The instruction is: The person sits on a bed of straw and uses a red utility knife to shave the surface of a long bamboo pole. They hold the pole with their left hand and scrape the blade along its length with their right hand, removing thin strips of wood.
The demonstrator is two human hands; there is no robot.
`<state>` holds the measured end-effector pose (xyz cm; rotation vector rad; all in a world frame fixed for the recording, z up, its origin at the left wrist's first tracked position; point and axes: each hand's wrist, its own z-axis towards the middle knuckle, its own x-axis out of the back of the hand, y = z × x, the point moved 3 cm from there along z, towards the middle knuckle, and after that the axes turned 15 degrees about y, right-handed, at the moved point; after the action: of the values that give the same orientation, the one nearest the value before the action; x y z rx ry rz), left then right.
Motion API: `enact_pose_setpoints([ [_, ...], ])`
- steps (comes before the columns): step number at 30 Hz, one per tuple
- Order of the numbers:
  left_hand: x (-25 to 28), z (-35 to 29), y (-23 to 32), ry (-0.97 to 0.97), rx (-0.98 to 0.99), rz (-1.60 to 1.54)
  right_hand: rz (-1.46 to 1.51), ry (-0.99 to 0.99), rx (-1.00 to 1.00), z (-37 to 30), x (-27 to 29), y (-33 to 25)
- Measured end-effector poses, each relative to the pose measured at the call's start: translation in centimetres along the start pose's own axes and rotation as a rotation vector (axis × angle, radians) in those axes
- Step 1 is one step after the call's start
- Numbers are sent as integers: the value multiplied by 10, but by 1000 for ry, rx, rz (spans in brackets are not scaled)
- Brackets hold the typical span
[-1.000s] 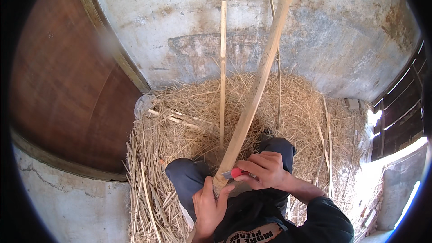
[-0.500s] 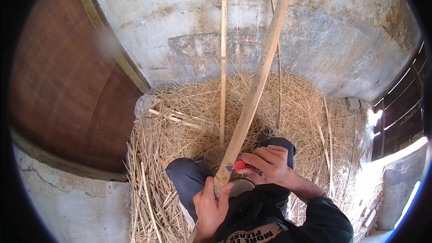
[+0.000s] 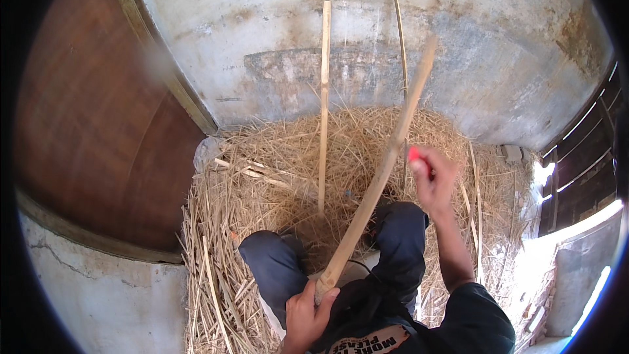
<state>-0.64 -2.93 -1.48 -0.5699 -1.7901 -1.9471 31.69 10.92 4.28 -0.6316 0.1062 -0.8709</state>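
My left hand [image 3: 306,314] is closed round the near end of a long bamboo strip [image 3: 368,213], just in front of my body. The strip slants up and away to the right between my knees, and its far end is blurred. My right hand [image 3: 435,176], smeared by motion, grips a red-handled knife [image 3: 414,155]. It is stretched out beside the strip, to its right, about halfway along. The blade hardly shows; whether it touches the bamboo I cannot tell.
A pale bamboo stick [image 3: 325,92] and a thinner one [image 3: 400,26] lean on the stained wall [image 3: 282,26]. Straw and shavings [image 3: 262,137] cover the floor around my legs [image 3: 400,236]. A brown panel [image 3: 98,118] stands at the left, dark slats [image 3: 583,157] at the right.
My right hand with the knife has moved away from me along the bamboo, from near my left hand to mid-strip. The strip's far end has dropped toward me.
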Motion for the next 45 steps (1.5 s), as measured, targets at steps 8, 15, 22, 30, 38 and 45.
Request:
enact_pose_setpoints([
  [8,2,31,16,65,-6,-96,100,-343,204,-61,-15,-69],
  [15,-2,37,28,144,-47,-86,102,-363,250,-73,-19,-83],
  [22,3,36,37,191,-78,-23,66,-337,276,-67,-18,-89],
  [30,4,34,38,213,-97,-24,37,-261,302,-56,-16,-88],
  [38,3,29,31,214,-95,-31,9,-233,312,-45,-17,-81],
  [45,4,25,28,200,-96,-2,1,-203,298,-42,-21,-69],
])
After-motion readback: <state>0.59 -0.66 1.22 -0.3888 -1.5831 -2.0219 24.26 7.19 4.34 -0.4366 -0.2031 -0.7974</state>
